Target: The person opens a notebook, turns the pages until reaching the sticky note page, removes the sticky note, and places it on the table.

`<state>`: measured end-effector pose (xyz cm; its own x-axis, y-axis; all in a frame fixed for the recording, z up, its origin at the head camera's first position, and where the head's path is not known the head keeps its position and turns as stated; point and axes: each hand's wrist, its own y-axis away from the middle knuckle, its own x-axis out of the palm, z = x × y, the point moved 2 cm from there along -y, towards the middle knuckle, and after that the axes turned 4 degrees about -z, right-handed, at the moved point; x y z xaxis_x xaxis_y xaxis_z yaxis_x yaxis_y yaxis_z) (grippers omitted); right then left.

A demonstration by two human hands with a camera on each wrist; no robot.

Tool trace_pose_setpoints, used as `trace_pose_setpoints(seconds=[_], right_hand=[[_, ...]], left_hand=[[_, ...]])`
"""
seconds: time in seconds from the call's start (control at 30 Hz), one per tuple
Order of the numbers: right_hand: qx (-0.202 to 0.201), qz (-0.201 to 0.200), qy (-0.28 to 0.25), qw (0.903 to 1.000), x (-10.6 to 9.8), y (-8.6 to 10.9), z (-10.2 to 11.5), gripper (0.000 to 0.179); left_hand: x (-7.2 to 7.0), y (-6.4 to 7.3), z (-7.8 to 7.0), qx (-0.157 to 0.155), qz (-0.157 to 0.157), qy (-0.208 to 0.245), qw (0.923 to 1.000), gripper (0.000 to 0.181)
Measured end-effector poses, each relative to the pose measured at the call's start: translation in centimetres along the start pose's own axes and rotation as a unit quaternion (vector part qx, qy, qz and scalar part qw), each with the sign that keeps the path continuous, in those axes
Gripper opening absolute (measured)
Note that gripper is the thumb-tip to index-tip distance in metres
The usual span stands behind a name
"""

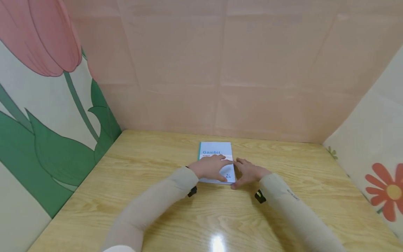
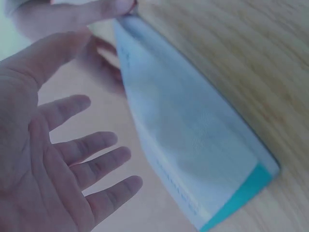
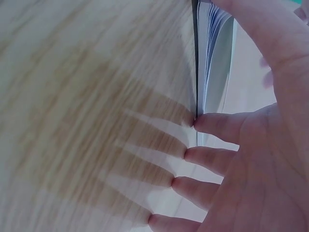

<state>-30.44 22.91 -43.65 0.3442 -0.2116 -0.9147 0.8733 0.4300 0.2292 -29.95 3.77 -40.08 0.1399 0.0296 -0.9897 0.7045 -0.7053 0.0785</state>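
Note:
A book (image 1: 215, 146) with a pale cover, a teal spine and the title "Gambit" lies flat on the wooden table. Over its lower part reaches my left hand (image 1: 209, 167), fingers straight and spread, covering some of the cover. In the left wrist view the palm of that hand (image 2: 29, 159) faces the book with a gap between. My right hand (image 1: 248, 172) is at the book's right side, thumb by the near corner. Seen from the right wrist, its fingertips meet the tabletop beside the page edges (image 3: 212, 53), which fan slightly under the lifted cover.
The wooden table (image 1: 157, 150) runs back to a pink-covered wall (image 1: 220, 70). On the left stands a panel with a painted tulip (image 1: 47, 35); on the right, one with a red flower (image 1: 390, 190). Both sleeves carry dark wrist devices beneath.

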Motion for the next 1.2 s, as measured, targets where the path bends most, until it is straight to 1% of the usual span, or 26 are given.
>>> trace_pose_setpoints(seconds=[0.13,0.27,0.37,0.5,0.63,0.7,0.8,1.03,1.13,1.2], right_hand=[[0.004,0.002,-0.007,1.0,-0.2,0.1,0.3,0.113],[-0.001,0.002,-0.01,0.9999,-0.2,0.1,0.4,0.113],[-0.002,0.004,-0.01,0.9999,-0.1,-0.1,0.3,0.113],[-0.002,0.005,-0.009,0.9999,0.0,-0.2,0.2,0.113],[0.003,0.007,-0.008,0.9999,0.0,-0.2,0.2,0.113],[0.011,0.011,-0.011,0.9998,0.0,-0.2,0.2,0.114],[0.012,0.014,-0.021,0.9996,0.0,-0.1,0.2,0.114],[0.008,0.014,-0.021,0.9997,0.1,0.0,0.1,0.116],[0.009,0.014,-0.023,0.9996,0.0,0.1,0.2,0.116],[0.011,0.014,-0.028,0.9995,-0.1,0.2,0.3,0.116]], left_hand=[[0.8,-0.6,-0.8,0.01,0.0,-0.031,0.9995,0.07],[1.2,-0.9,-1.3,0.021,-0.004,-0.062,0.9978,0.066],[1.4,-1.1,-1.5,0.026,-0.003,-0.078,0.9966,0.063],[1.6,-1.3,-1.7,0.021,0.004,-0.085,0.9961,0.061],[1.6,-1.2,-1.9,0.013,0.006,-0.088,0.9961,0.059],[1.6,-1.2,-2.0,0.011,0.005,-0.085,0.9963,0.058],[1.5,-1.2,-2.1,0.011,0.004,-0.081,0.9966,0.057],[1.5,-1.1,-2.1,0.032,-0.007,-0.079,0.9963,0.056],[0.9,-0.9,-2.0,0.037,-0.013,-0.07,0.9968,0.055],[0.4,-0.5,-1.9,0.033,-0.016,-0.055,0.9978,0.054]])
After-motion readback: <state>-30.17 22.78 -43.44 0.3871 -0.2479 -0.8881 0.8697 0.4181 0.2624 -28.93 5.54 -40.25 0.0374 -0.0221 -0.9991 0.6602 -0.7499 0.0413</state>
